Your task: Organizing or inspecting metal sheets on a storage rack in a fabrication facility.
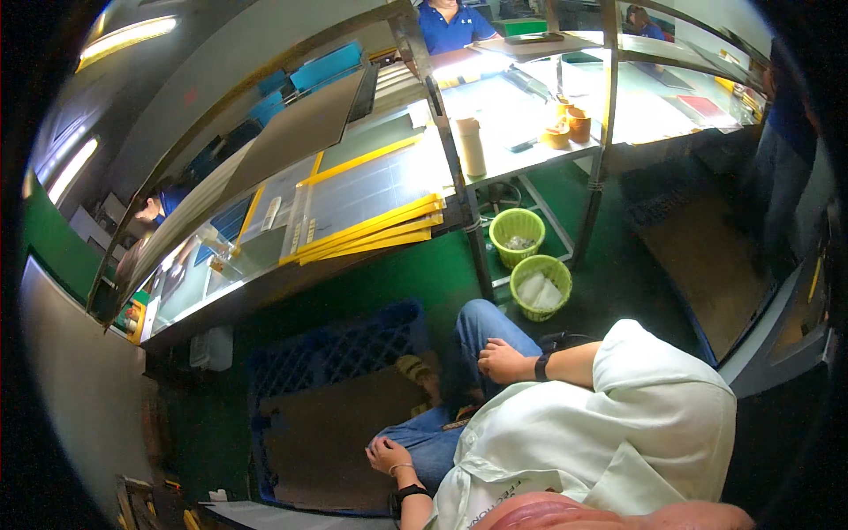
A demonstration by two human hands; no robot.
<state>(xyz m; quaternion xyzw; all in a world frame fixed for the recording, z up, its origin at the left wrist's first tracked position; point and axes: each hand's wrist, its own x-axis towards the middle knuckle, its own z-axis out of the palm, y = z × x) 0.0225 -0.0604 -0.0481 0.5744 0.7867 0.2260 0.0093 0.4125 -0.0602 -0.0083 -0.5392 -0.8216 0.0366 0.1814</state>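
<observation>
My left hand [389,455] rests on my left knee, with its fingers loosely draped over the blue jeans [427,442]. A thin bracelet and a dark watch [410,494] circle that wrist. Higher up and to the right, my right hand [508,360] lies on my other knee, fingers slightly bent against the denim. It wears a black wristband [541,367]. Neither hand shows anything in its grip. Both stay well apart from the lit worktable.
Yellow-edged film sheets [371,190] overlap on the lit table beside a pale bottle [471,148]. Two green wastebaskets [541,287] stand below. A blue pallet [353,344] with brown board lies on the floor. Across the table is a person in a blue shirt [452,26].
</observation>
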